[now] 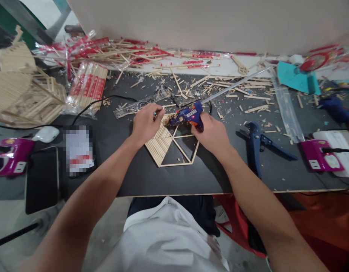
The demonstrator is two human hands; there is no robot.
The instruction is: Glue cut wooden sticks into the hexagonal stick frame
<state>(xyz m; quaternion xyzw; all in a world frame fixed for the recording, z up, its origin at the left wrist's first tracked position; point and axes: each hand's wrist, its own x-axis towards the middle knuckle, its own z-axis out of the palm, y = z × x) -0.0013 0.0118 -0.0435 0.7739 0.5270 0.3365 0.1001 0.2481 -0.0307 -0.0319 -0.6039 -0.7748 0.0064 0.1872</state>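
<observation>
My right hand is wrapped round the handle of a blue hot glue gun. A long clear glue stick sticks out of its back, and the nozzle points left over a hexagonal frame of wooden sticks. The frame's left sections are filled with sticks laid side by side; the lower right ones show the dark table through them. My left hand is at the frame's upper left edge, close to the nozzle, its fingers pinched together. Whatever lies between those fingertips is too small or hidden to make out.
Stick offcuts litter the table's back. Packed chopsticks and a built stick structure stand left, near a phone. Blue cutters, a purple power socket and a plastic sleeve lie right. A black cable crosses the left side.
</observation>
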